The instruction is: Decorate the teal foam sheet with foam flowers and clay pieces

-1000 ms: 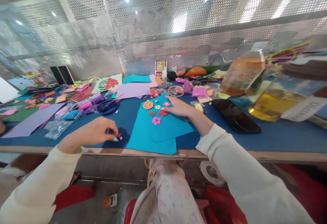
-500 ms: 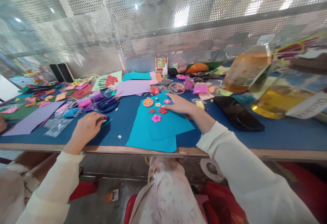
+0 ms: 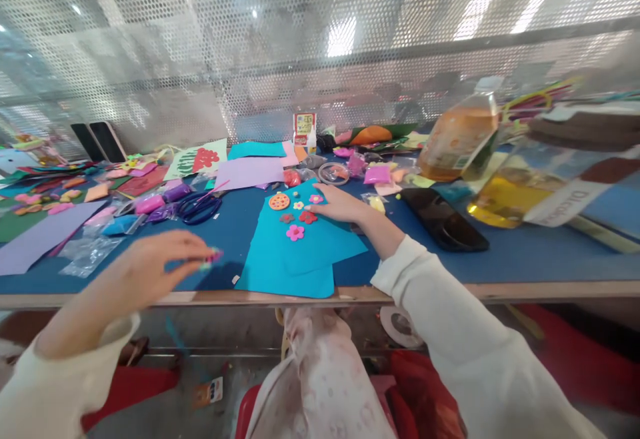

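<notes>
My left hand [image 3: 145, 265], blurred by motion, is raised over the front left of the table. Its thumb and fingers pinch a small pink and green piece [image 3: 212, 258], too smeared to name. My right hand [image 3: 341, 205] lies open across the upper right of the blue paper sheets [image 3: 287, 272], fingers stretched out. Beside those fingers, the paper bears a round orange pizza-like piece [image 3: 279, 201], a pink flower [image 3: 295, 233], a red flower [image 3: 308, 217] and several smaller flowers. Below the table edge, a blurred teal strip [image 3: 174, 333] shows above the floor.
Dark scissors [image 3: 200, 207], clay packets [image 3: 150, 204] and a purple sheet [image 3: 50, 239] lie left. A black phone [image 3: 443, 219], an orange drink bottle [image 3: 460, 135] and a jar of yellow liquid [image 3: 510, 199] stand or lie right. Perforated metal panel [image 3: 280, 45] rises behind.
My left hand has lifted off the table and come closer to me, pinching the small piece. The teal strip beside it is now below the table edge. My right hand stays on the paper.
</notes>
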Demonstrator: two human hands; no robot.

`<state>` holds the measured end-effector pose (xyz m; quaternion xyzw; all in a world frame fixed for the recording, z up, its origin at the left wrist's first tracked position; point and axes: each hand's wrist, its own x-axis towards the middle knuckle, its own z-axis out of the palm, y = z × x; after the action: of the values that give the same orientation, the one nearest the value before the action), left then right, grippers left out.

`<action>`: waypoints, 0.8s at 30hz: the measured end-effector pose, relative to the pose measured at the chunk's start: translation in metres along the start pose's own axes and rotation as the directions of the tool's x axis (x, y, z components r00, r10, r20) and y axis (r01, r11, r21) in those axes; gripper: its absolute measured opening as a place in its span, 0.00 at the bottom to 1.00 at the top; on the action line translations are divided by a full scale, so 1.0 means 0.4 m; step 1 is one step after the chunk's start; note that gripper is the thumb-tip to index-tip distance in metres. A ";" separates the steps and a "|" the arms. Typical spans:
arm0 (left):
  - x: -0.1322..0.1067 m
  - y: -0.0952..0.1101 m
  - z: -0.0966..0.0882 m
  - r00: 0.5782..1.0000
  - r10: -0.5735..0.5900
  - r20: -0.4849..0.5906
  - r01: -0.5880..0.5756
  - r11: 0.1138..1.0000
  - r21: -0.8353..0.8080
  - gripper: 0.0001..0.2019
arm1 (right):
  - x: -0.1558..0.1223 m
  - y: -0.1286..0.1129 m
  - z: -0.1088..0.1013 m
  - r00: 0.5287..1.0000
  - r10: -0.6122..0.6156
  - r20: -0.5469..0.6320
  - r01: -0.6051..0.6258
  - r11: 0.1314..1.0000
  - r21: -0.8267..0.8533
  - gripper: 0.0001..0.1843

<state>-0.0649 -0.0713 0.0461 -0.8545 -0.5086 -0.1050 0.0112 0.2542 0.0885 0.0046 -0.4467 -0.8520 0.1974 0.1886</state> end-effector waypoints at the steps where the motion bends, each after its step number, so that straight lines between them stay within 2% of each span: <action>1: 0.039 -0.027 -0.005 0.995 -0.052 -0.082 0.057 0.997 0.053 0.13 | -0.001 0.000 0.000 1.000 0.029 -0.009 -0.029 0.999 -0.016 0.30; 3: 0.120 -0.089 0.008 0.981 -0.129 -0.147 0.149 0.979 0.136 0.15 | -0.001 0.000 0.000 0.997 0.077 -0.013 -0.077 0.996 -0.048 0.33; 6: 0.205 -0.173 0.067 0.981 -0.175 -0.081 0.188 0.959 0.213 0.15 | 0.002 0.001 0.000 0.994 0.112 0.010 -0.110 0.991 -0.072 0.36; 8: 0.222 -0.205 0.110 0.979 -0.154 -0.135 0.182 0.954 0.240 0.16 | 0.004 0.003 0.002 0.991 0.129 0.022 -0.126 0.989 -0.082 0.38; 10: 0.214 -0.211 0.137 0.980 -0.099 -0.172 0.145 0.949 0.279 0.16 | 0.006 0.005 0.003 0.991 0.132 0.023 -0.129 0.987 -0.091 0.39; 13: 0.178 -0.178 0.140 0.989 -0.051 -0.139 0.092 0.947 0.307 0.15 | 0.007 0.006 0.005 0.993 0.118 0.017 -0.116 0.989 -0.091 0.37; 16: 0.119 -0.114 0.125 0.996 -0.048 -0.079 0.067 0.960 0.270 0.15 | 0.006 0.005 0.005 0.993 0.120 0.016 -0.118 0.989 -0.092 0.36; 21: -0.050 -0.007 0.102 0.997 0.017 -0.071 -0.003 0.981 0.193 0.16 | 0.006 0.005 0.006 0.993 0.116 0.026 -0.113 0.989 -0.092 0.35; 23: -0.101 0.016 0.077 0.999 0.040 -0.002 -0.039 0.989 0.144 0.14 | 0.006 0.005 0.006 0.994 0.103 0.023 -0.100 0.991 -0.091 0.35; 24: -0.111 0.022 0.062 0.996 0.031 0.083 -0.041 0.992 0.121 0.14 | 0.006 0.006 0.006 0.995 0.101 0.022 -0.098 0.991 -0.093 0.34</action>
<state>-0.0733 -0.1109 0.0143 -0.8647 -0.4987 -0.0385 0.0450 0.2533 0.0915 0.0019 -0.4941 -0.8392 0.1733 0.1468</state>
